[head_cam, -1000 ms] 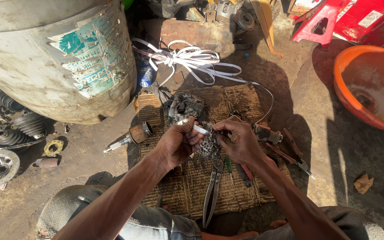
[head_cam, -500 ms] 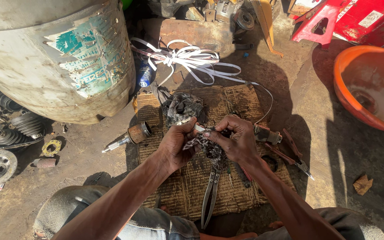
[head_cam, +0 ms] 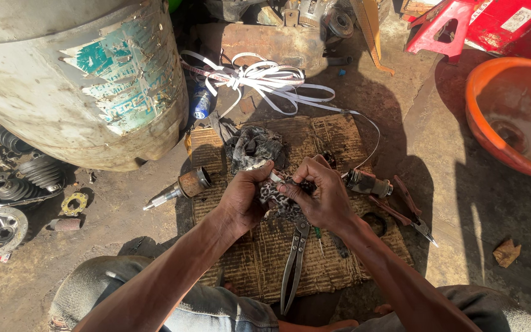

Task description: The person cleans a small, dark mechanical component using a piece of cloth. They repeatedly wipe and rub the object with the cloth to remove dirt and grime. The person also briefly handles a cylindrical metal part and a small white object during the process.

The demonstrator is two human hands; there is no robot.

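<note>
While both hands meet over the cardboard mat (head_cam: 339,138), I see little free room around them.

The mat's left edge runs close under the large dented drum (head_cam: 75,80); a stub shaft (head_cam: 179,187) lies across that edge, and pliers (head_cam: 293,264) lie on the mat just below the hands. I note open dirt only to the right, between the mat and the orange basin (head_cam: 493,132), whose contents I cannot make out. The left hand (head_cam: 244,200) is curled, thumb and fingers pinching a small pale metal piece (head_cam: 273,176) wrapped in a patterned rag (head_cam: 278,200). The right hand (head_cam: 324,197) arches over from the right, fingertips pressed on the same rag, which is held just above the mat's centre. A second rag (head_cam: 256,147) lies just beyond.
</note>
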